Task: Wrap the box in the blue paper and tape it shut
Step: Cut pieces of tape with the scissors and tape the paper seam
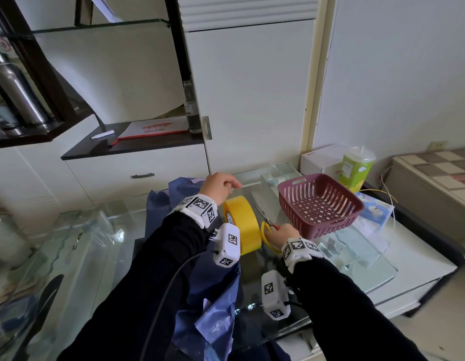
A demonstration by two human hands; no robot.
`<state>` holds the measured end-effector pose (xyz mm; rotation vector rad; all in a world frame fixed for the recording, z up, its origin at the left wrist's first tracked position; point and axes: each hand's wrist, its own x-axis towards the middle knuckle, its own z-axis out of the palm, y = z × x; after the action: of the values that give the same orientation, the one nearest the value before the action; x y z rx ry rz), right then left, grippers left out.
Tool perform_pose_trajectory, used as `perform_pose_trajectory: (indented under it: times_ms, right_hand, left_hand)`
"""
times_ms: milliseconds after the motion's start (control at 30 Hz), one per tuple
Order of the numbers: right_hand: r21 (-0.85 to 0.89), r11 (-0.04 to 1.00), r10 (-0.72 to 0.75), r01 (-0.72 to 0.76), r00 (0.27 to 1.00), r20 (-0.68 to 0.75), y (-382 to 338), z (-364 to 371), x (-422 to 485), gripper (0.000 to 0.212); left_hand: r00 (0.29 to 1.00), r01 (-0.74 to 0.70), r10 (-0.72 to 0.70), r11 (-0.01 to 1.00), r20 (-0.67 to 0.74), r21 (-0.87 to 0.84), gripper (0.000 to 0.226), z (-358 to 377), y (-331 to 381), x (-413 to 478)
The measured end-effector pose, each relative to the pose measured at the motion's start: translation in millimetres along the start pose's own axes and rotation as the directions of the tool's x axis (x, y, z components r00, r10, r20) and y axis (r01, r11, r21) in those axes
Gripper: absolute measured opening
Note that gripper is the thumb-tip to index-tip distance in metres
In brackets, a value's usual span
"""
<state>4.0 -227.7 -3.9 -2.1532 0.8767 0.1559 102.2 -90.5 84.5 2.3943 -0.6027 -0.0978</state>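
Observation:
Blue wrapping paper (207,303) lies crumpled on the glass table (356,264), running under my arms; the box is hidden, probably beneath the paper. A big yellow tape roll (245,225) stands on edge in the middle. My left hand (218,187) hovers over the far side of the roll, fingers curled around a strip of tape pulled from it. My right hand (284,234) grips the yellow-handled scissors (267,230), whose blades point away toward the tape strip.
A maroon plastic basket (320,204) sits to the right of the scissors. Behind it stand a green drink cup (356,170) and a white box (320,157). A tissue pack (374,212) lies at the table's right edge. White cabinets stand behind.

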Motion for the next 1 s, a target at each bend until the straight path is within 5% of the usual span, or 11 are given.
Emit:
perform_pose_trajectory:
  times_ms: [233, 700, 1000]
  right_hand:
    - [-0.141, 0.985, 0.092, -0.1, 0.994, -0.063, 9, 15, 1, 0.066]
    - [-0.394, 0.917, -0.117, 0.063, 0.987, -0.114, 2, 8, 2, 0.036]
    - [0.057, 0.9, -0.408, 0.432, 0.882, -0.234, -68, -17, 17, 0.031]
  left_hand:
    - [1.0, 0.011, -0.009, 0.997, 0.027, -0.073, 0.036, -2, 0, 6]
    - [0.996, 0.054, -0.037, 0.97, 0.076, -0.235, 0.032, -9, 2, 5]
    - [0.998, 0.057, -0.044, 0.959, 0.052, -0.279, 0.032, -4, 1, 5]
